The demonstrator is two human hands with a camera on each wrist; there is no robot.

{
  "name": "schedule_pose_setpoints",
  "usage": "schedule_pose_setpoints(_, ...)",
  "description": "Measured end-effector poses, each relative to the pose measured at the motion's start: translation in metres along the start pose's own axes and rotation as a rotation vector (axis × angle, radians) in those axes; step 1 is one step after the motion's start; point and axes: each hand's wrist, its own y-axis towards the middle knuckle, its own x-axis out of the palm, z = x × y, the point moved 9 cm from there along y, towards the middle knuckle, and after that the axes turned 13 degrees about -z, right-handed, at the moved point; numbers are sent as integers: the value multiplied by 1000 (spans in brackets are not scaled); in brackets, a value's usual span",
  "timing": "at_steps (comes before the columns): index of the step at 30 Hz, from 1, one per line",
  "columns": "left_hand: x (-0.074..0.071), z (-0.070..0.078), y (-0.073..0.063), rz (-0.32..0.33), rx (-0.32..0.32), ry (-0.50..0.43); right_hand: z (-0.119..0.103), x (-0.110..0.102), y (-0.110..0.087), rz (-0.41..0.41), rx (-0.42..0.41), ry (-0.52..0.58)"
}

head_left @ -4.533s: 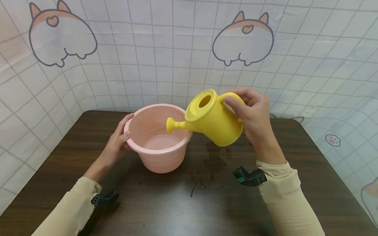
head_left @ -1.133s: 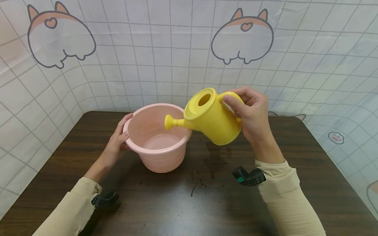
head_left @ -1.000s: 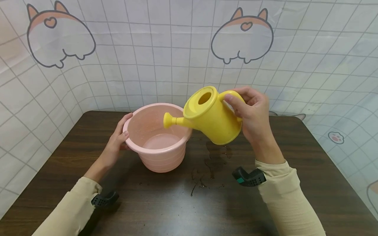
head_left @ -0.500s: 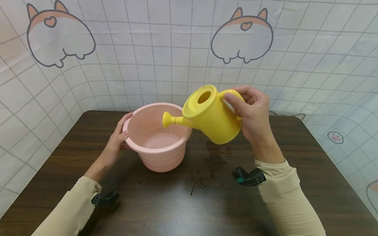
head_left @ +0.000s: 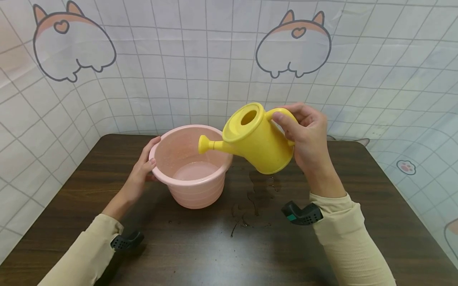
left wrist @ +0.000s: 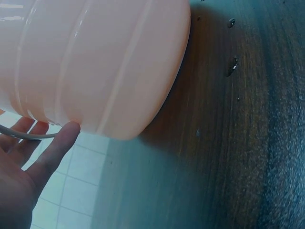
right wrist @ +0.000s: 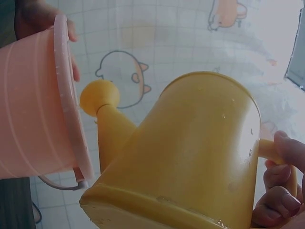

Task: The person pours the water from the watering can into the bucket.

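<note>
A pink plastic basin [head_left: 196, 194] stands on the dark wooden table, with what looks like shallow water [head_left: 195, 171] in its bottom. My left hand [head_left: 141, 167] grips its rim from the left; in the left wrist view the thumb [left wrist: 64, 138] lies against the outer wall. From the right, my right hand [head_left: 309, 135] holds a yellow watering can [head_left: 266, 143] by its handle, thumb on top. The can is tilted left in the air, its spout head [head_left: 204, 144] over the basin's opening. Whether water is running from the spout is hard to make out.
Wet streaks and drops [head_left: 247, 218] lie on the table [head_left: 200, 254] right of and in front of the basin. A white gridded backdrop [head_left: 200, 67] rises behind and at both sides. A thin loop handle [right wrist: 62, 183] hangs at the basin's rim.
Since the oldest frame, the watering can has shifted slightly up and left, its spout head a little higher over the basin. Over the last second both hands have stayed nearly still.
</note>
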Motion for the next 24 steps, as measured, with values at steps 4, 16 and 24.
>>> schedule_pose_setpoints(4, 1, 1, 0, -9, 4, 4, 0, 0, 0, -1, -3, 5)
schedule_pose_setpoints(16, 1, 0, -1, 0, -3, 12, -1, -1, 0, 2, 7, -3)
schedule_pose_setpoints(24, 2, -1, 0, 1, 0, -2, -1, -1, 0, -3, 4, -9)
